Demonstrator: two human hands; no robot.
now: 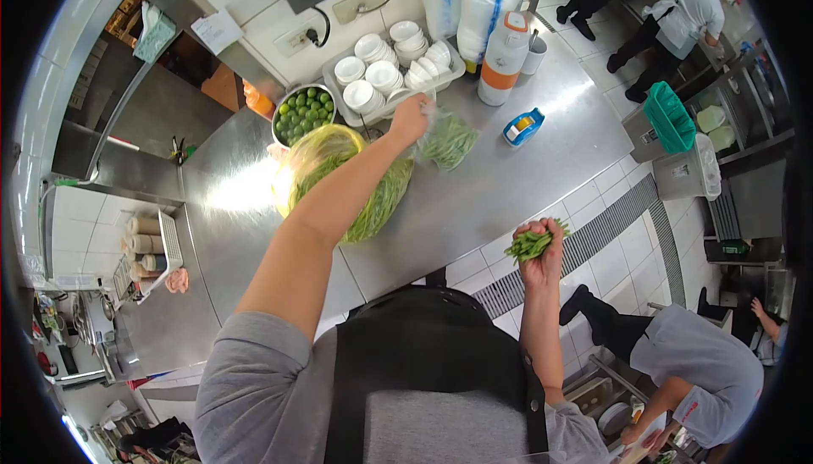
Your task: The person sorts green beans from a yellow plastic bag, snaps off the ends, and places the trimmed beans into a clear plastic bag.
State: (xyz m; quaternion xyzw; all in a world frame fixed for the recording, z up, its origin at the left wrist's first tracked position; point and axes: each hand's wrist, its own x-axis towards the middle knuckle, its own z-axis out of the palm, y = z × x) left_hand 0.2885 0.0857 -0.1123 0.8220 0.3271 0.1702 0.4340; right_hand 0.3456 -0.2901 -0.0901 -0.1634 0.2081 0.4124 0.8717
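My left hand [411,120] is stretched out over the steel counter, its fingers closed at the top of a small clear plastic bag [449,140] with green beans inside. Under my left forearm lies a large yellowish plastic bag [391,197], also full of green beans and partly hidden by the arm. Off the counter's front edge, my right hand [540,259] is raised with its fingers wrapped round a bunch of green beans [529,245].
A metal bowl of limes [305,113] and a tray [332,72] of stacked white cups stand along the wall. Farther right are a white-and-orange jug [503,62] and a blue tape dispenser [523,127]. A co-worker [699,354] bends at the right; others stand farther back.
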